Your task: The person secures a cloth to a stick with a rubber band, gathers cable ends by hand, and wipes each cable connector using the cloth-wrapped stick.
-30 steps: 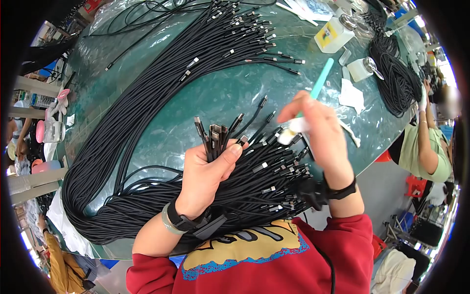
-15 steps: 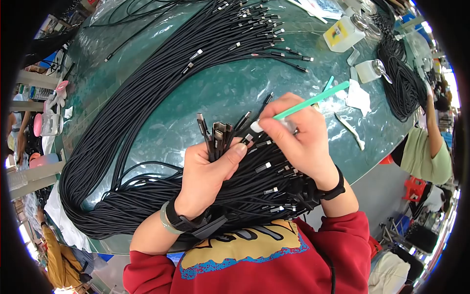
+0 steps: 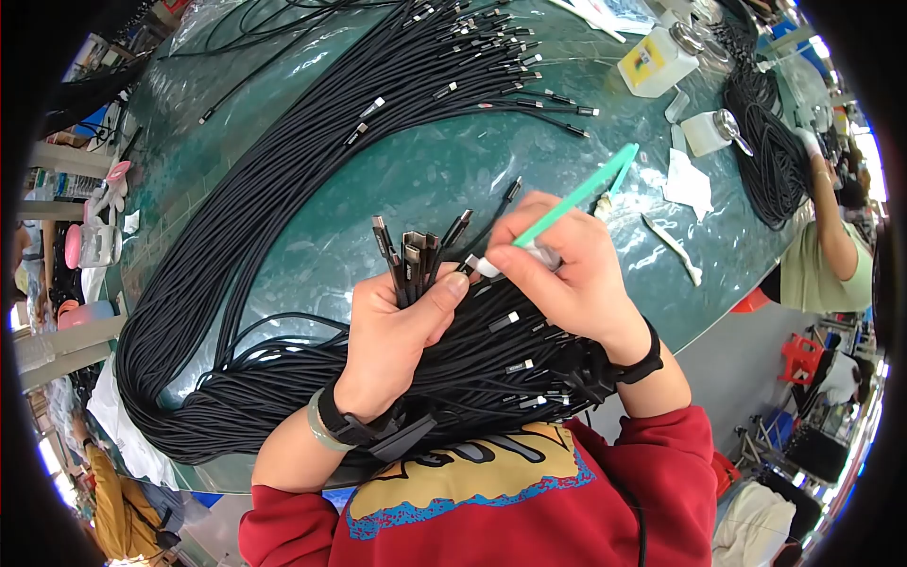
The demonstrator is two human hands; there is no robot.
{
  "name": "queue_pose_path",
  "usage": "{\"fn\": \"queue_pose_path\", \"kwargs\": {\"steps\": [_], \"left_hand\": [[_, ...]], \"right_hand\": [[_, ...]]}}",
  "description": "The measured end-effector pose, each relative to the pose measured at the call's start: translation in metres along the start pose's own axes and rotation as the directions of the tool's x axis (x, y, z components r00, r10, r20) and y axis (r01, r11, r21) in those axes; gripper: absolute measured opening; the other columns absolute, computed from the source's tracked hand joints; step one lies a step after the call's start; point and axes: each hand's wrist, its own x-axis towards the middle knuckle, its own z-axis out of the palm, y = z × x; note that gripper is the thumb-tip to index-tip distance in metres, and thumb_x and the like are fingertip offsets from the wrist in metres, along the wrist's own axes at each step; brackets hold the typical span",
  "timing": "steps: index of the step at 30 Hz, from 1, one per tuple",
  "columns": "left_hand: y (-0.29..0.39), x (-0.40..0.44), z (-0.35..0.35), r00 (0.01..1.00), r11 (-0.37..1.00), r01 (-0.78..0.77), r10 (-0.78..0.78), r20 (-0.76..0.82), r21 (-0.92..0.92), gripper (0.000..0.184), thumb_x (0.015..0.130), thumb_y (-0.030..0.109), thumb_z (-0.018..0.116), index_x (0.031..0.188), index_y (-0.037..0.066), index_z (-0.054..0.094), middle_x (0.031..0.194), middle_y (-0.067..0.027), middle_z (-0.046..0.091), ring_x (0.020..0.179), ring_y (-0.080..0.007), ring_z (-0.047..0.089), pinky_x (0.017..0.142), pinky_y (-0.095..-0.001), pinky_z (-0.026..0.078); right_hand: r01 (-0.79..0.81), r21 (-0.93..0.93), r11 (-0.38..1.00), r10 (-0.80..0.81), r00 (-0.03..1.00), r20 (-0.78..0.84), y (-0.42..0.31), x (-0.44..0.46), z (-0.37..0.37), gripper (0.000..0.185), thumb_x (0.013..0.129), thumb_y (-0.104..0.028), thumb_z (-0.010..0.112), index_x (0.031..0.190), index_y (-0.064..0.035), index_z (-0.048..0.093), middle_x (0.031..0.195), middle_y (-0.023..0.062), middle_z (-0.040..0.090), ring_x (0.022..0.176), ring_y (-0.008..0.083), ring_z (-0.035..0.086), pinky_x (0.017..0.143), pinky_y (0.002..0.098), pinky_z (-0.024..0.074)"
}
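Note:
My left hand (image 3: pixel 402 326) is closed round a bunch of black cables, whose metal connectors (image 3: pixel 416 250) point up above the fingers. One connector (image 3: pixel 468 265) sticks out to the right between thumb and forefinger. My right hand (image 3: pixel 557 269) pinches a green stick (image 3: pixel 576 197) with a white tip (image 3: pixel 487 268), which is at or close against that connector; exact contact is too small to tell. Under and beside both hands lies a thick bundle of black cables (image 3: pixel 255 416). It curves round at the left and runs up to more connector ends (image 3: pixel 491 47) at the top.
A labelled bottle (image 3: pixel 658 60) and a smaller jar (image 3: pixel 709 132) stand at the upper right of the green table (image 3: pixel 425 170). White paper (image 3: pixel 688 184), another green stick and a coiled cable bundle (image 3: pixel 761 151) lie nearby. A person in green (image 3: pixel 827 265) is at the right edge.
My right hand has moved left and down, bringing the white tip from beyond the cables to the connector at my left thumb. My left hand keeps its hold.

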Motion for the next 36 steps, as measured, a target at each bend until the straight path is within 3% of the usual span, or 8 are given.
{"fn": "queue_pose_path", "kwargs": {"steps": [14,18,21,22,25,29,33,36], "left_hand": [[0.001,-0.002,0.003,0.999,0.997,0.016,-0.018,0.031,0.070,0.015,0.081,0.008,0.057,0.091,-0.003,0.060,0.058,0.0035,0.049,0.047,-0.0018,0.036,0.041,-0.0173,0.026],[-0.002,-0.003,0.013,0.982,0.954,-0.161,0.181,-0.059,0.253,0.015,0.081,0.009,0.057,0.090,-0.002,0.060,0.057,0.0022,0.049,0.045,-0.0018,0.036,0.041,-0.0178,0.026],[-0.010,-0.002,0.002,0.946,0.826,-0.295,0.323,0.026,0.481,0.018,0.084,0.013,0.053,0.088,-0.003,0.059,0.055,0.0024,0.047,0.044,-0.0020,0.035,0.040,-0.0184,0.025],[-0.008,-0.002,0.000,0.946,0.825,-0.294,0.322,0.026,0.482,0.018,0.084,0.013,0.053,0.088,-0.003,0.059,0.055,0.0024,0.047,0.044,-0.0020,0.035,0.040,-0.0184,0.025],[0.001,0.001,-0.006,0.998,0.995,0.054,-0.055,0.006,0.081,0.023,0.087,0.018,0.049,0.087,-0.004,0.057,0.054,0.0037,0.044,0.043,-0.0023,0.033,0.039,-0.0187,0.024],[0.002,0.003,-0.003,0.995,0.995,0.094,-0.094,0.030,-0.016,0.027,0.089,0.020,0.044,0.083,-0.004,0.055,0.050,0.0047,0.033,0.040,-0.0030,0.027,0.037,-0.0187,0.020],[0.000,0.003,0.000,0.997,0.997,0.076,-0.076,0.023,0.019,0.027,0.088,0.021,0.046,0.084,-0.004,0.055,0.051,0.0045,0.034,0.040,-0.0029,0.027,0.037,-0.0188,0.020],[-0.001,0.002,0.000,0.997,0.997,0.062,-0.065,0.045,0.048,0.027,0.088,0.021,0.045,0.087,-0.005,0.054,0.051,0.0045,0.034,0.041,-0.0031,0.027,0.037,-0.0192,0.020]], "right_hand": [[0.020,-0.021,1.000,-0.023,0.992,-0.123,0.002,-0.001,0.004,0.006,0.073,-0.002,0.060,0.078,-0.0007,0.057,0.072,0.0057,0.055,0.065,0.0146,0.051,0.057,0.0244,0.0387],[-0.050,0.032,0.998,0.055,0.982,-0.181,0.005,-0.003,-0.003,0.005,0.076,-0.003,0.059,0.079,-0.0007,0.057,0.073,0.0044,0.055,0.066,0.0123,0.050,0.060,0.0233,0.0384],[-0.094,0.115,0.989,0.111,0.981,-0.158,0.004,-0.006,-0.004,0.005,0.077,-0.004,0.058,0.080,-0.0009,0.057,0.074,0.0034,0.055,0.067,0.0109,0.050,0.061,0.0227,0.0381],[-0.106,0.149,0.983,0.131,0.977,-0.166,0.004,-0.006,-0.004,0.006,0.077,-0.005,0.059,0.080,-0.0013,0.057,0.073,0.0028,0.054,0.065,0.0100,0.049,0.059,0.0225,0.0380],[-0.129,0.222,0.966,0.171,0.968,-0.181,0.003,-0.007,-0.004,0.007,0.076,-0.007,0.061,0.079,-0.0023,0.057,0.069,0.0015,0.053,0.062,0.0082,0.048,0.055,0.0220,0.0376],[-0.215,0.208,0.954,0.241,0.965,-0.107,0.001,-0.007,-0.003,0.006,0.078,-0.007,0.058,0.081,-0.0012,0.057,0.075,0.0026,0.055,0.069,0.0087,0.048,0.062,0.0208,0.0370],[-0.175,0.181,0.968,0.208,0.961,-0.183,0.005,-0.007,0.002,0.007,0.078,-0.007,0.059,0.082,-0.0013,0.057,0.075,0.0028,0.054,0.068,0.0084,0.048,0.061,0.0199,0.0366],[-0.143,0.093,0.985,0.151,0.985,-0.088,0.001,-0.005,0.000,0.008,0.079,-0.008,0.058,0.084,-0.0022,0.057,0.076,0.0029,0.054,0.070,0.0091,0.049,0.062,0.0200,0.0373]]}}
